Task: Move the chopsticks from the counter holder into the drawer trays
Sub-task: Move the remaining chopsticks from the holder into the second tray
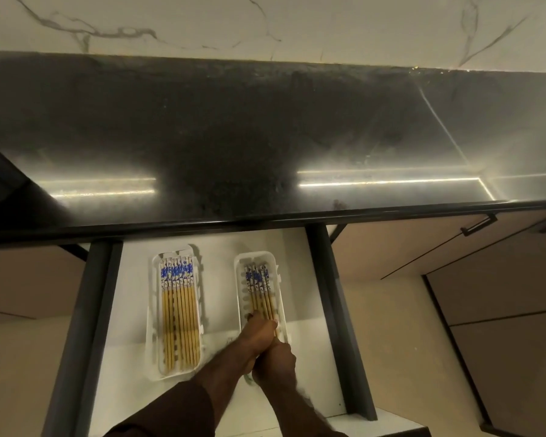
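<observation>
A small bundle of chopsticks (pixel 259 290) with blue patterned tops lies in the right tray (pixel 241 279) of the open drawer (pixel 133 310). Both hands meet over the near end of that tray: the left hand (pixel 256 334) reaches forward with its fingers on the bundle's lower ends, and the right hand (pixel 275 362) curls against it, though whether either actually grips the sticks cannot be told. The left tray (pixel 155 310) holds a fuller row of chopsticks (pixel 178 313) lying side by side. Above the drawer runs the dark, glossy bench (pixel 265 137).
</observation>
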The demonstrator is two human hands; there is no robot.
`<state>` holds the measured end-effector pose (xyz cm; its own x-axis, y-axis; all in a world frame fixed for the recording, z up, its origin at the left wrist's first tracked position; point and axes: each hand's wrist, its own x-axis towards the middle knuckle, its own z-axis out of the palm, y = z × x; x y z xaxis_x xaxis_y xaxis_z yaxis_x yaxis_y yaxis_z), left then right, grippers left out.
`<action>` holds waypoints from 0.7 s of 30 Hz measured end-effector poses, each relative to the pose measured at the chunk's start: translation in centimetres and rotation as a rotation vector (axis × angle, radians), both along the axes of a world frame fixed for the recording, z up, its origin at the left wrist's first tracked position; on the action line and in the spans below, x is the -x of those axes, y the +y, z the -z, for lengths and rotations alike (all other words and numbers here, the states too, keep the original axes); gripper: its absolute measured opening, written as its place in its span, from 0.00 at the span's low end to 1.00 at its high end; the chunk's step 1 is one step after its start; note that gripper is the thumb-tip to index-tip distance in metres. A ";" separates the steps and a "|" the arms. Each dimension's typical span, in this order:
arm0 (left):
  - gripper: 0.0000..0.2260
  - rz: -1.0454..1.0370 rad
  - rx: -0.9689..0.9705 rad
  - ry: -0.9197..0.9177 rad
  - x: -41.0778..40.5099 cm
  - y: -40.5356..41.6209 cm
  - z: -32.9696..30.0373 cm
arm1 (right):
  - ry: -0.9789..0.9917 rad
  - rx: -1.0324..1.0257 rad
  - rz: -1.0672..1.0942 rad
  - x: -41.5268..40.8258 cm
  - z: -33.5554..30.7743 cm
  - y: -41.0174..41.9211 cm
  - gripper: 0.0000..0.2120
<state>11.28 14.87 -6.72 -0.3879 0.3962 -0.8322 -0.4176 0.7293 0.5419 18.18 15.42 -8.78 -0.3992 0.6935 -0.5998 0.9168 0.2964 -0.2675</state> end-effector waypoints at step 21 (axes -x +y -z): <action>0.25 0.024 0.040 -0.129 -1.0 -1.4 -1.7 | 0.033 0.019 -0.022 0.1 -1.7 -2.0 0.20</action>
<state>12.29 13.50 -5.04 -0.2678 0.3697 -0.8897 -0.4643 0.7597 0.4554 18.13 13.45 -7.10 -0.4342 0.6727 -0.5991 0.9007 0.3112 -0.3032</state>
